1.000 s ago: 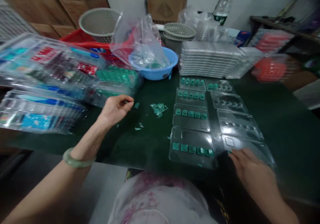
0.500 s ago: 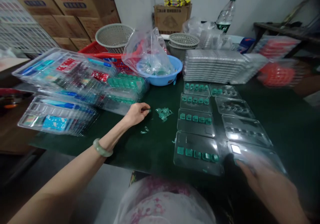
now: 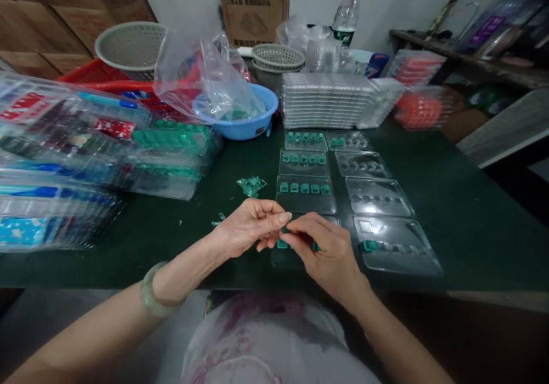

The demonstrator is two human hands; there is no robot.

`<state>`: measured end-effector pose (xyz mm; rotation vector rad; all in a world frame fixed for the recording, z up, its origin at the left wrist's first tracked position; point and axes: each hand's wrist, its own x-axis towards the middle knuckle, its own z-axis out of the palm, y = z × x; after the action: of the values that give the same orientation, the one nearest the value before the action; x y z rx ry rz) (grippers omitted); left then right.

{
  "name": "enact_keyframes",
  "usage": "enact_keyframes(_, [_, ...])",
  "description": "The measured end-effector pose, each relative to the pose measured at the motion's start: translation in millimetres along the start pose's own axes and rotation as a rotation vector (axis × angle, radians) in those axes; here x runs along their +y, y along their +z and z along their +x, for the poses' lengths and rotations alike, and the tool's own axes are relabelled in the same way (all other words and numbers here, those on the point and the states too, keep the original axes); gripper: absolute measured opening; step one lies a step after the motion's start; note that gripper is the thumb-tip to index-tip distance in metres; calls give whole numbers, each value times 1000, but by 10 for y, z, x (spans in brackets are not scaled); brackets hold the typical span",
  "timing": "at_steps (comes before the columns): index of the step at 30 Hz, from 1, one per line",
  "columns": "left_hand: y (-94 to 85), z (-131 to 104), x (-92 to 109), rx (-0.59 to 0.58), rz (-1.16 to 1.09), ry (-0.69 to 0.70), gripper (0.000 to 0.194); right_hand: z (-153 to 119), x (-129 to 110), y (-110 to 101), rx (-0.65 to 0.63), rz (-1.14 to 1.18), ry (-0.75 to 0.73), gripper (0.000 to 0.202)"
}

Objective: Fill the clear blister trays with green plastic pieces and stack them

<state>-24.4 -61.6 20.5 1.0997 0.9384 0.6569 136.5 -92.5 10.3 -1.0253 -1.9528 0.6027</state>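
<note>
Both hands together over the near-left tray [image 3: 281, 259], partly blocking it. Left hand [image 3: 246, 230]: thumb laid along the fingers, tips turned to the right. Right hand [image 3: 328, 250]: thumb and forefinger brought almost tip to tip, meeting the left. My read: two-handed fingertip work on something small, hence the close meet. Can't tell if either set of fingers is gripping anything; the contact spot is too small and half hidden.

Green pieces sit in rows in the left-column trays; the near-right tray [image 3: 405, 230] has one green piece [image 3: 371, 246] at its left end. Pockets presumably keep them spaced and upright. Trays lie flat in two columns on the surface [image 3: 467, 201], likely to keep every row within reach.

Green clump [image 3: 252, 186] lies just beyond my left hand, probably kept off the trays to avoid mixing. Plastic bag [image 3: 223, 90] rests in the blue basin [image 3: 240, 129], which would catch spills. Tray stack [image 3: 323, 101] is behind the columns, likely parked there to free the near side.
</note>
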Motion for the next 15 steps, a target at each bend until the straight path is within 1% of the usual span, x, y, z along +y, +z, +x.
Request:
enact_keyframes(4, [66,17,-29,47,28,11,26,-91,83,-43,11,41,65,10])
enact_keyframes(7, [85,30,-67,36,46,24,23,-123,102,-51,-10,99,151,12])
enact_keyframes(10, [86,44,-108,33,70,48,24,-120,109,-22,-34,128,209,13])
enact_keyframes(15, [87,52,-127,45,178,110,22,-125,149,45,6,152,266,6])
